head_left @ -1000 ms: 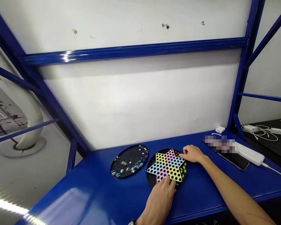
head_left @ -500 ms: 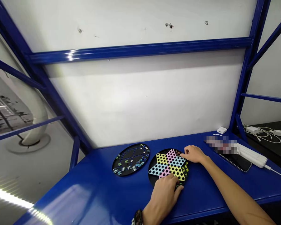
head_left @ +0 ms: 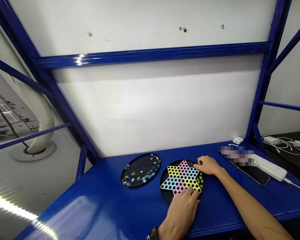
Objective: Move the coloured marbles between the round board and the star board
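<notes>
Left hand (head_left: 181, 213) further right — fingers (head_left: 193, 196) on the checkers board (head_left: 181, 176)

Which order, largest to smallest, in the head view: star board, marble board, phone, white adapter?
1. Star board and marble board: they look alike. The star board looks slightly wider but sits nearer the camera, so unsure.
2. Phone
3. White adapter

Hands (head_left: 181, 213) on Chinese checkers board (head_left: 182, 176), blue table (head_left: 100, 196)
</notes>
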`<state>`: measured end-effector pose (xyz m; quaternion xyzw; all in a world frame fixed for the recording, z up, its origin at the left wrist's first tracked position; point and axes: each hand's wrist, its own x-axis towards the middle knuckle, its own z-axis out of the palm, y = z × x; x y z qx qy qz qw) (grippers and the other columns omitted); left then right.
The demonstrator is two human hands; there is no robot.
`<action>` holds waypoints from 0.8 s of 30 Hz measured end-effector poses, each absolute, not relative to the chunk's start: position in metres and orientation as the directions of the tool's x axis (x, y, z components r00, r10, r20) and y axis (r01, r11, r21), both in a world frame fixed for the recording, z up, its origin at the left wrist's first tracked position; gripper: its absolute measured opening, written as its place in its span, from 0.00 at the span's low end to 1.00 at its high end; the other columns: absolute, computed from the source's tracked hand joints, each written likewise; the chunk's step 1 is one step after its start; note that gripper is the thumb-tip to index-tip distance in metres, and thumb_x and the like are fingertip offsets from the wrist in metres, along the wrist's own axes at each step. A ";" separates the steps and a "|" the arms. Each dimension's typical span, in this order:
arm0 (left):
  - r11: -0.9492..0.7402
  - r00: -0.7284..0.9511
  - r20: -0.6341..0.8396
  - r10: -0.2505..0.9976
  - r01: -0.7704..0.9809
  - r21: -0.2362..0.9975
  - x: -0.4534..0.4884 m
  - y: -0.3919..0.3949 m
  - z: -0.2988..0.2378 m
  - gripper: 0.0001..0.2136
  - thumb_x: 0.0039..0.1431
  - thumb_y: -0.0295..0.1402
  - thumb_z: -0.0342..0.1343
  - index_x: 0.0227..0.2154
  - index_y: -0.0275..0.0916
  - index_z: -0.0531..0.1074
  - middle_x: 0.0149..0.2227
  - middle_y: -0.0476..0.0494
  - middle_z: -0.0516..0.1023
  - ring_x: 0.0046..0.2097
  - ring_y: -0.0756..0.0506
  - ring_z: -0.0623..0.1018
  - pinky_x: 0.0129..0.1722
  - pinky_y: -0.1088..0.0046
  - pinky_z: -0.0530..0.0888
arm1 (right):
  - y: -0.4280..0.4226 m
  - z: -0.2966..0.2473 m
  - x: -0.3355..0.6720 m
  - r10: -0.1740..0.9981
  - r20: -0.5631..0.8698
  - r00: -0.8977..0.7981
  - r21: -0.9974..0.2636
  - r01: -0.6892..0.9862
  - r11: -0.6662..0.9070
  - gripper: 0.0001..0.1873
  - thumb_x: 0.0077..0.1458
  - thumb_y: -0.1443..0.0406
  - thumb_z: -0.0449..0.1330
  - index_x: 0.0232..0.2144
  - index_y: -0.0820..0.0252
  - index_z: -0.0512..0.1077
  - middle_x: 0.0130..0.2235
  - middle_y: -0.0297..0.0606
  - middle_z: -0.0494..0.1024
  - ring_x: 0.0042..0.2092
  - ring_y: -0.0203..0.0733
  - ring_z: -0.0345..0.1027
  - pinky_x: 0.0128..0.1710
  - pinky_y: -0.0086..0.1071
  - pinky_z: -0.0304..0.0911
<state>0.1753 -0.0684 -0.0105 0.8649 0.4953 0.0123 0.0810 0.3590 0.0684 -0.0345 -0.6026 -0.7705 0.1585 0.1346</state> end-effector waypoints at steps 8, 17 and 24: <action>-0.495 0.511 -0.091 0.855 0.856 0.150 0.174 -0.066 -0.008 0.09 0.66 0.33 0.45 0.42 0.42 0.69 0.44 0.45 0.74 0.40 0.45 0.77 0.37 0.71 0.71 | 0.070 -0.036 0.359 0.971 0.015 -0.238 -0.406 0.886 0.223 0.17 0.56 0.52 0.57 0.23 0.57 0.69 0.27 0.33 0.75 0.29 0.36 0.65 0.28 0.29 0.47; -0.475 0.483 -0.173 0.858 0.876 0.089 0.179 -0.061 -0.007 0.09 0.64 0.32 0.48 0.43 0.41 0.71 0.43 0.41 0.75 0.39 0.43 0.78 0.37 0.68 0.72 | 0.068 -0.033 0.358 0.973 0.008 -0.232 -0.412 0.885 0.215 0.17 0.56 0.52 0.58 0.24 0.57 0.70 0.28 0.34 0.75 0.31 0.37 0.66 0.29 0.28 0.48; -0.480 0.502 -0.105 0.859 0.859 0.177 0.172 -0.061 -0.002 0.07 0.63 0.33 0.50 0.41 0.42 0.70 0.43 0.45 0.75 0.37 0.46 0.77 0.35 0.72 0.70 | 0.068 -0.032 0.358 0.973 0.002 -0.232 -0.412 0.886 0.213 0.17 0.56 0.52 0.57 0.23 0.57 0.69 0.27 0.33 0.75 0.30 0.36 0.66 0.28 0.28 0.47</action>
